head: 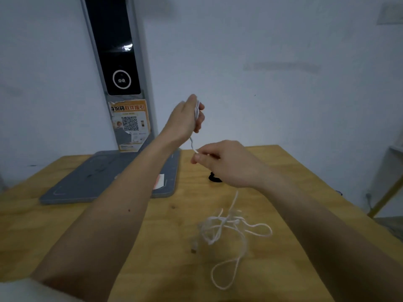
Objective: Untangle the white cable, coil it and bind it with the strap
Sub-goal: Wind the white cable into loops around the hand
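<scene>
The white cable (pixel 229 227) lies in a loose tangle on the wooden table (pixel 65 225), with a plug end at its left. My left hand (pixel 185 118) is raised above the table and grips a few wound turns of the cable. From it a short stretch runs down to my right hand (pixel 224 164), which pinches the cable between thumb and fingers. Below my right hand the cable drops to the tangle. A small black strap (pixel 214 178) lies on the table just under my right hand, partly hidden by it.
A grey flat base (pixel 91 177) with a tall grey-and-black upright panel (pixel 117 51) stands at the back left of the table, carrying an orange sticker with a code. A pale wall is behind. The table's right edge drops off near a yellow bar (pixel 386 199).
</scene>
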